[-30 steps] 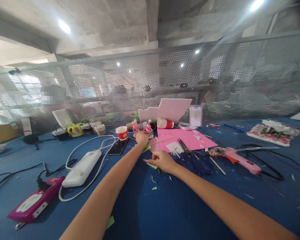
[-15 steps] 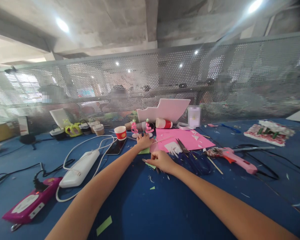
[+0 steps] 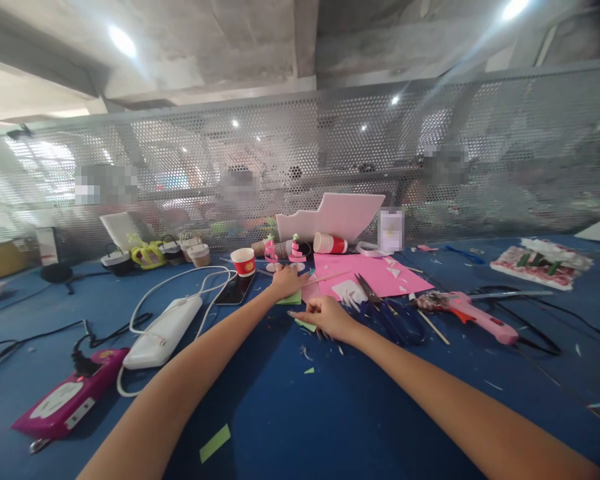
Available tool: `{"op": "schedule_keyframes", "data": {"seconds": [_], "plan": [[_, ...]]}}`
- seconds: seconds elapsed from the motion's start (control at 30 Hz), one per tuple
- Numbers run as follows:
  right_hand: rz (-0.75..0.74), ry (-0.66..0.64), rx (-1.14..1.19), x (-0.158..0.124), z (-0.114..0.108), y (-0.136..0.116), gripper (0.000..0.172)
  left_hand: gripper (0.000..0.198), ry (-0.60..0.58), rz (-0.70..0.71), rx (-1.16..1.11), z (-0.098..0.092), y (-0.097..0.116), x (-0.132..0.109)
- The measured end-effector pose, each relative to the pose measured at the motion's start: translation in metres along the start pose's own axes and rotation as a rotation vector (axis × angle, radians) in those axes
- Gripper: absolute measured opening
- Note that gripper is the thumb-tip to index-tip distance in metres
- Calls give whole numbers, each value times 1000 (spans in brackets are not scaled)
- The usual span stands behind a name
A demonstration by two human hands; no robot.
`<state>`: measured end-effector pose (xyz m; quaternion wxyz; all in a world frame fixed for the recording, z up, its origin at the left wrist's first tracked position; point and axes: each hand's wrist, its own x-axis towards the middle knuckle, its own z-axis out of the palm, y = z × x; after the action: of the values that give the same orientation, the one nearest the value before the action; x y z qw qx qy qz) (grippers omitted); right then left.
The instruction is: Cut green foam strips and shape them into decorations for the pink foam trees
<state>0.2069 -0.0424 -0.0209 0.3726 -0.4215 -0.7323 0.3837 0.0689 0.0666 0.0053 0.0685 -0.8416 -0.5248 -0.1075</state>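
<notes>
My left hand (image 3: 286,283) reaches forward just in front of two small pink figures on white bases, the left figure (image 3: 270,252) and the right figure (image 3: 297,251). Its fingers lie stretched out close to a piece of green paper (image 3: 291,299). Nearer to me, my right hand (image 3: 330,319) is curled, thumb and fingers together, above a green paper scrap (image 3: 306,325); whatever they pinch is too small to make out. Beside it lie dark-handled scissors (image 3: 371,290), white fringed paper (image 3: 349,291) and a pink sheet (image 3: 410,283).
A pink glue gun (image 3: 483,319) lies on the right with its cable. On the left are a paper cup (image 3: 243,262), a phone (image 3: 235,289), a white power strip (image 3: 165,333) and a magenta power adapter (image 3: 70,400). Stacked cups (image 3: 330,243) lie before a foam board (image 3: 350,217).
My left fingers have lowered and lie flatter, pointing more to the right. The right hand keeps nearly the same pose. The whole view has shifted slightly.
</notes>
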Motion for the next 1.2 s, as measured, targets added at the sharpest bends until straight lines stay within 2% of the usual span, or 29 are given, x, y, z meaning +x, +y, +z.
{"op": "schedule_keyframes", "data": {"seconds": [0.1, 0.17, 0.27, 0.33, 0.43, 0.5, 0.57, 0.63, 0.73, 0.87, 0.97, 1.07, 1.2], "plan": [[26, 13, 54, -1, 0, -2, 45, 29, 17, -1, 24, -17, -3, 1], [55, 26, 92, -1, 0, -4, 45, 20, 14, 55, 48, -33, -5, 1], [65, 35, 147, 0, 0, -5, 44, 22, 52, 30, 63, -52, -3, -5], [38, 74, 164, 0, 0, -5, 44, 26, 101, 3, 60, -57, 3, -17], [-4, 137, 219, 1, -1, -5, 45, 31, 180, 22, 17, -49, 16, -48], [-11, 152, 305, 1, -3, -5, 45, 29, 302, 104, -281, -39, 22, -74], [-9, 143, 389, 1, -4, -4, 45, 34, 256, 213, -573, -31, 26, -96], [-5, 113, 428, 0, -4, -4, 46, 36, 174, 291, -745, -27, 27, -109], [4, 106, 413, -1, -4, -5, 52, 42, 154, 223, -888, -27, 26, -113], [25, 157, 319, -2, -3, -7, 60, 20, 216, 138, -916, -30, 26, -111], [25, 129, 275, -5, -4, -8, 61, 16, 284, 71, -969, -33, 27, -115], [60, 108, 250, -6, -8, -12, 66, 15, 310, -27, -1148, -33, 27, -117], [71, 106, 255, -4, -18, -22, 57, 19, 302, -135, -1433, -30, 22, -110]]}}
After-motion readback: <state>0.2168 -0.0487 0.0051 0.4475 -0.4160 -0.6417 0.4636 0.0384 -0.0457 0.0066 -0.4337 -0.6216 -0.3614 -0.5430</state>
